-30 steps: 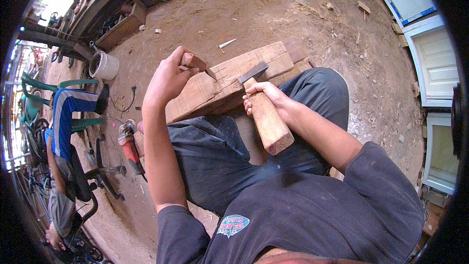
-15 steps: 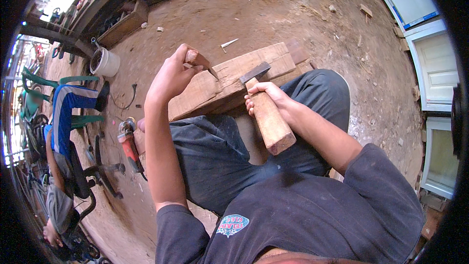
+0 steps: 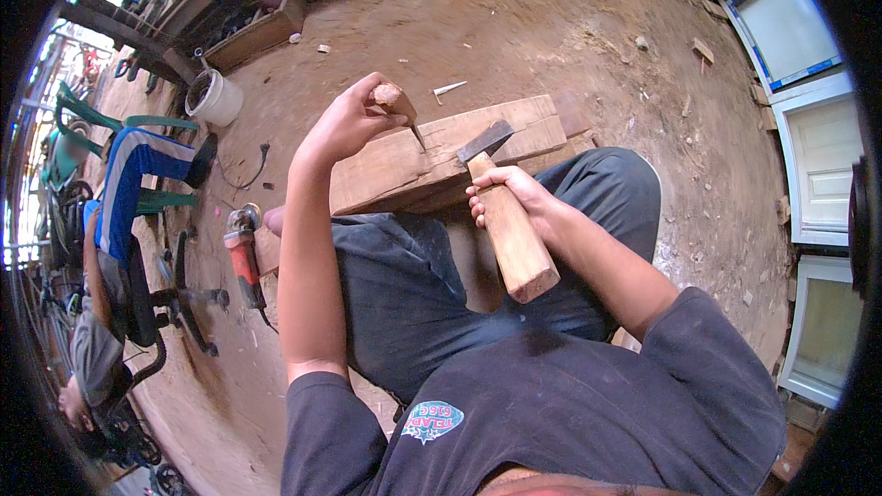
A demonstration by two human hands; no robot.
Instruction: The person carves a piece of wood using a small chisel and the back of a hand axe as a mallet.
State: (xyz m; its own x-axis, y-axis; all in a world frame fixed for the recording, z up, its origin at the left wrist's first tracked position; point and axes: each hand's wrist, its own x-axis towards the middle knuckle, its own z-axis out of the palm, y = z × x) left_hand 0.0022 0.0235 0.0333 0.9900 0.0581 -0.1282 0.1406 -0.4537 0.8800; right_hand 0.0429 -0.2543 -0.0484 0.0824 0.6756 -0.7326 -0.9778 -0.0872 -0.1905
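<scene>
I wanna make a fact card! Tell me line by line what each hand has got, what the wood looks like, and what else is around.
Left hand: holds a pointed tool by its wooden handle, tip down at the wood
Right hand: grips a hammer by its thick wooden handle
Hammer touching wood: can't tell
Wooden block: long, pale brown, rough marks on top
Left side: red grinder, white bucket, another person
Right side: white-framed panels

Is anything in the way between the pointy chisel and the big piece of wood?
Nothing visible is. The left hand holds the chisel with its tip at the timber beam. The hammer in the right hand is off to the right.
</scene>
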